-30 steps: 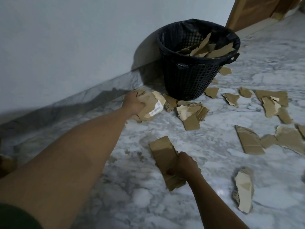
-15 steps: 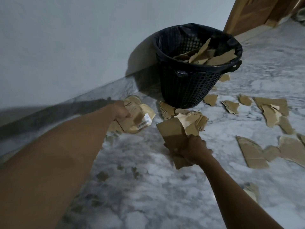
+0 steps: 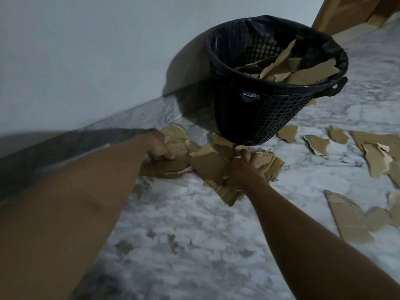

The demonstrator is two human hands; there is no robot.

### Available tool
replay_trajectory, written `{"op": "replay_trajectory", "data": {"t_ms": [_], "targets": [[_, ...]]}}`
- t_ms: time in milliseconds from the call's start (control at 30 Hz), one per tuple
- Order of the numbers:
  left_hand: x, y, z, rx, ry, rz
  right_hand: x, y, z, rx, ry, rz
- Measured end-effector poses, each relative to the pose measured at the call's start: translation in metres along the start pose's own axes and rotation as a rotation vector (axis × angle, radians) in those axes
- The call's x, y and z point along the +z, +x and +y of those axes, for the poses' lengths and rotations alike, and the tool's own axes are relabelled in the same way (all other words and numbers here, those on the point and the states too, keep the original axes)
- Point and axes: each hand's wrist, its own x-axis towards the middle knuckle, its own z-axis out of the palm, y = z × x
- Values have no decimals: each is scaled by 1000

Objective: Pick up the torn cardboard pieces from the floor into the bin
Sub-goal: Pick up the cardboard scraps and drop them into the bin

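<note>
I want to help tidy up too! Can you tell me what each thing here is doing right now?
Left hand: down on a bundle of cardboard by the wall, fingers closed on it.
Right hand: gripping a long cardboard piece on the floor.
Bin: upright, black liner in, partly filled with cardboard scraps.
Loose cardboard pieces: scattered on the marble floor, not yet picked up.

Left hand (image 3: 161, 146) and right hand (image 3: 244, 169) reach forward, both apparently clenched.
</note>
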Motion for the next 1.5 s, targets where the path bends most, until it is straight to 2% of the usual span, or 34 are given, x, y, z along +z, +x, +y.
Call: {"op": "replay_trajectory", "data": {"t_ms": [67, 133, 333, 467, 600, 700, 900, 967, 1067, 1267, 1400, 1500], "targets": [[-4, -1, 3, 11, 48, -11, 0, 11, 12, 68, 126, -141], [-8, -3, 4, 15, 65, -20, -1, 12, 15, 80, 176, -165], [-5, -12, 10, -49, -39, 7, -2, -18, 7, 104, 190, -121], [19, -22, 10, -60, 4, -28, 8, -44, 0, 137, 212, -137], [34, -61, 26, -32, -141, 30, 20, -71, -2, 158, 207, -102], [45, -88, 32, 1, -214, 89, 29, -94, 5, 142, 215, -97], [74, -121, 26, -37, -378, 99, 18, -122, 33, 28, 217, 22], [77, -130, 25, -39, -446, 108, 16, -122, 44, 60, 293, 16], [74, -134, 23, -43, -595, 132, 12, -122, 60, 157, 432, -87], [60, -138, 32, -1, -1025, 208, 23, -130, 68, 205, 169, -46], [49, -130, 65, 55, -1317, 273, 26, -130, 67, 229, 180, -22], [46, -117, 101, 58, -1424, 251, 26, -129, 68, 231, 241, -76]]}}
